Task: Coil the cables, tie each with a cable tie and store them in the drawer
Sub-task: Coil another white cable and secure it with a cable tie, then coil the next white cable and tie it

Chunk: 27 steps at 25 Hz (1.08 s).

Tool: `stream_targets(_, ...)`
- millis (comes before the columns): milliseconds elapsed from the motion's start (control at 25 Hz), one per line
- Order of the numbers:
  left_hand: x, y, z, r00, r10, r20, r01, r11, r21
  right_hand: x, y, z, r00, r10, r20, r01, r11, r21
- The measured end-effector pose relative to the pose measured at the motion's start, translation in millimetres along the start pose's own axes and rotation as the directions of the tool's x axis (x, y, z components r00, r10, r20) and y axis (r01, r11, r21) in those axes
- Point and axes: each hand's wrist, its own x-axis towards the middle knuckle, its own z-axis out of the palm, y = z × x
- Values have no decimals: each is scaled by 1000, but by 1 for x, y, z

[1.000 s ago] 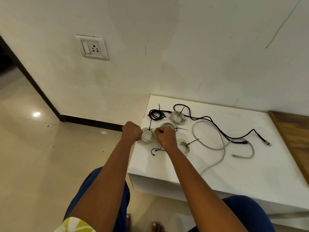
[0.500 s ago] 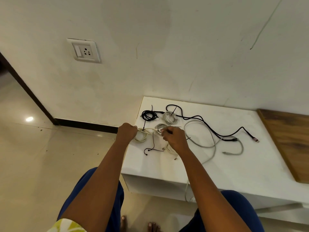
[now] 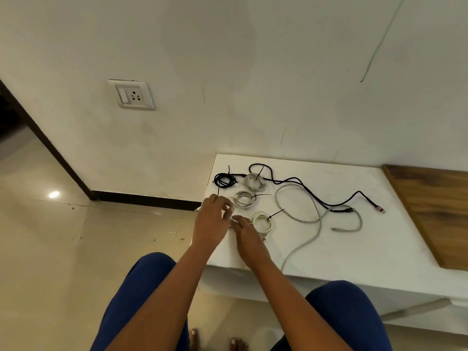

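Head view: both hands meet at the near-left corner of the white tabletop (image 3: 329, 249), left hand (image 3: 211, 224) with fingers loosely spread, right hand (image 3: 247, 233) flat and relaxed; whether either pinches the coil hidden beneath them I cannot tell. Just beyond the fingers lie three tied white coils (image 3: 243, 198) and a black coil (image 3: 224, 179). Right of the hands sprawl a loose grey cable (image 3: 316, 219) and black cable (image 3: 311, 192), with bare tabletop nearer; wall behind, tiled floor (image 3: 76, 249) left.
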Motion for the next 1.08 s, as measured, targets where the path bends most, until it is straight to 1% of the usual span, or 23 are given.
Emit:
stream_targets(40,-6,-3,4,995,-12,103,10,1000,17,-1,0,1,1000,5,-4,-5,1000,3)
stream_targets(120,-15,-13,12,957,-69,282,34,991,127,-4,-1,2,1000,10,27,-9,999,-33)
stream_targets(160,-17,-17,15,940,-91,329,26,980,198,-5,-1,2,999,-1,37,3,998,-67)
stream_targets(200,-18,-21,16,932,-102,347,16,970,244,-6,-1,3,999,-11,39,14,996,-83)
stream_targets(360,-24,-21,15,930,-123,345,36,968,248,-17,-6,6,999,-2,38,5,997,-83)
stream_targets(560,-30,-22,8,926,-179,333,104,968,229,-26,-17,8,1000,13,26,-13,1000,6)
stream_targets(680,-26,-23,0,927,-185,326,128,974,189,-24,-16,1,999,45,19,-47,996,81)
stream_targets(800,-20,-18,-4,943,-169,287,133,981,140,-18,-13,-20,990,139,-32,-129,970,207)
stream_targets(880,-20,-6,-1,962,-100,254,84,994,73,-13,-5,-45,971,228,-74,-197,934,297)
stream_targets(920,-22,2,3,966,-60,252,54,998,29,-11,3,-59,960,273,-71,-237,918,318)
stream_targets(1000,-28,19,14,956,-8,292,23,999,-46,-16,25,-85,938,345,-30,-323,902,285)
stream_targets(1080,-34,36,30,932,1,362,36,995,-94,-28,48,-105,905,419,73,-426,889,168)
